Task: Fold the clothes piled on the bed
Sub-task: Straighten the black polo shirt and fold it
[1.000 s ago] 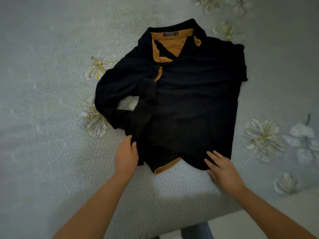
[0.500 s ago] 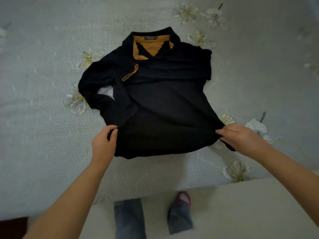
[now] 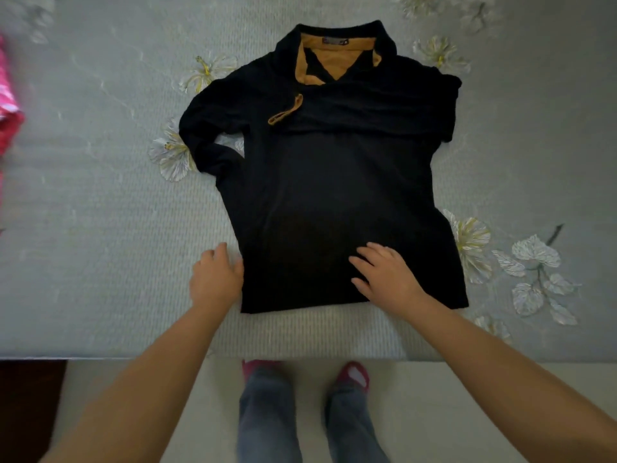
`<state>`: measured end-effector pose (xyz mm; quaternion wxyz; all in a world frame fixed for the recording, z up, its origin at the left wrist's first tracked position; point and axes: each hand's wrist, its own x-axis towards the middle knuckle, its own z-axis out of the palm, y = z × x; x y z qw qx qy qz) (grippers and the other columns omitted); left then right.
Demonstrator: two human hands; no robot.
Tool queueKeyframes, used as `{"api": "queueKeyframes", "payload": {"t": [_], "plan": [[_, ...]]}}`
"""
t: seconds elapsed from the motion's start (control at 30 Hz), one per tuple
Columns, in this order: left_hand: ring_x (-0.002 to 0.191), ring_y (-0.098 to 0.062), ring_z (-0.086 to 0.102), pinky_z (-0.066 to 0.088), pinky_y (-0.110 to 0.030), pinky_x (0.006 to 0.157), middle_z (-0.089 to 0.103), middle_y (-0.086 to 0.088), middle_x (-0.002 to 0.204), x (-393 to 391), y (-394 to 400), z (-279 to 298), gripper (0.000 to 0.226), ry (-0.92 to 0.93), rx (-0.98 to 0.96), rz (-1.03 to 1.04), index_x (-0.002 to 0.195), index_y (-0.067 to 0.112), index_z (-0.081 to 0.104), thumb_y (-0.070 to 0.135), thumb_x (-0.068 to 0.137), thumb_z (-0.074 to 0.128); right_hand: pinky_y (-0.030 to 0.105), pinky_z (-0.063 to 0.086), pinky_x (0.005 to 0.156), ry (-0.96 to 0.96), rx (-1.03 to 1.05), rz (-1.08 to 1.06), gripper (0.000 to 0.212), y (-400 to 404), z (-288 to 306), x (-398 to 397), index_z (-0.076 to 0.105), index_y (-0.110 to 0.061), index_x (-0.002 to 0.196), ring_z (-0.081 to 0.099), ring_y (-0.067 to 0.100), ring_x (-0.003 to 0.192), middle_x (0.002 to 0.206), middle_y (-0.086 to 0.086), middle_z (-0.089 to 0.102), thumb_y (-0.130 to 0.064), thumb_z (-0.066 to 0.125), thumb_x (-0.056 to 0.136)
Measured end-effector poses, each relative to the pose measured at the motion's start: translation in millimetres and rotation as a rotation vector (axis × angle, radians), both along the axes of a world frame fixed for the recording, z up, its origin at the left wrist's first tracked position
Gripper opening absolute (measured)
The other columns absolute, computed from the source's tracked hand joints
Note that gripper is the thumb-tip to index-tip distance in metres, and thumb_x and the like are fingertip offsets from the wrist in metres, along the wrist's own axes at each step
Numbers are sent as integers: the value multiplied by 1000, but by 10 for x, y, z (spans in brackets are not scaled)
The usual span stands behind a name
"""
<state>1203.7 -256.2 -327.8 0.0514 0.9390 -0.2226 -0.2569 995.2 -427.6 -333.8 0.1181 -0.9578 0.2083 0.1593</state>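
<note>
Your black long-sleeved knit shirt with the mustard-yellow collar lining [image 3: 334,182] lies flat on the pale grey bedspread printed with white flowers [image 3: 100,212], collar away from you, hem near the bed's front edge. Your right hand [image 3: 387,277] rests on the shirt's lower part, fingers spread and flat. Your left hand [image 3: 215,279] lies relaxed against the shirt's lower left edge, gripping nothing. A pink garment [image 3: 8,105] lies far left of the shirt.
</note>
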Motion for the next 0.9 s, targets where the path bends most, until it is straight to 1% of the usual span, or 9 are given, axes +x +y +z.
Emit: {"api": "queueKeyframes", "payload": {"t": [0.07, 0.17, 0.27, 0.37, 0.43, 0.53, 0.63, 0.73, 0.9], "plan": [[119, -38, 44, 35, -42, 98, 45, -27, 131, 213, -81, -89, 52, 77, -79, 111, 138, -1, 31, 28, 96, 42, 45, 29, 108, -37, 54, -110, 53, 100, -11, 316, 50, -12, 131, 36, 29, 133, 139, 13, 45, -33, 63, 84], [115, -37, 49, 35, -41, 97, 54, -25, 122, 498, -281, -279, 51, 144, -209, 168, 135, -3, 35, 26, 95, 46, 42, -4, 114, 57, 63, -202, 58, 183, -101, 682, 13, -23, 147, -6, 21, 143, 156, 2, 3, -46, 29, 96], [111, -35, 51, 42, -42, 94, 54, -21, 117, 589, -482, -399, 54, 169, -376, 196, 134, 3, 37, 25, 89, 56, 47, -17, 106, 70, 40, -323, 85, 289, -244, 934, -9, -31, 144, -29, 19, 134, 151, -1, -23, -76, -11, 72], [114, -30, 49, 40, -36, 92, 50, -16, 123, 623, -579, -471, 64, 185, -351, 227, 145, 11, 22, 27, 91, 54, 51, -17, 104, 170, 40, -454, 102, 389, -408, 1117, -25, -34, 130, -35, 20, 127, 135, -1, -39, -76, -42, 38], [101, -26, 55, 40, -31, 84, 59, -8, 102, 698, -588, -507, 59, 218, -371, 245, 144, 14, 23, 23, 93, 51, 55, -13, 107, 240, 58, -512, 104, 454, -486, 1203, -27, -34, 128, -34, 21, 130, 135, -1, -41, -77, -43, 35], [77, -14, 51, 37, -22, 77, 46, 6, 68, 800, -515, -510, 53, 273, -406, 210, 143, 12, 27, 17, 95, 47, 57, -11, 108, 277, 82, -582, 94, 484, -526, 1254, -25, -35, 128, -29, 24, 136, 147, -1, -32, -81, -24, 46], [96, -25, 56, 42, -29, 89, 62, -10, 99, 998, -336, -450, 49, 291, -495, 180, 141, 8, 33, 11, 94, 47, 56, -10, 109, 333, 77, -597, 89, 476, -486, 1283, -23, -36, 133, -24, 25, 139, 152, 0, -25, -73, -14, 52], [124, -31, 43, 30, -33, 105, 47, -20, 134, 1413, -22, -376, 47, 179, -453, 197, 140, 2, 31, 8, 95, 43, 56, -9, 109, 368, 72, -612, 89, 484, -447, 1307, -13, -37, 142, -22, 25, 139, 152, 0, -24, -78, -2, 64], [119, -36, 41, 29, -31, 99, 45, -28, 127, 2269, 543, -187, 48, 17, -408, 182, 139, -3, 30, 4, 93, 45, 56, -5, 110, 471, 57, -623, 72, 504, -334, 1390, -13, -32, 144, -20, 26, 140, 152, 3, -24, -64, 20, 89]]}}
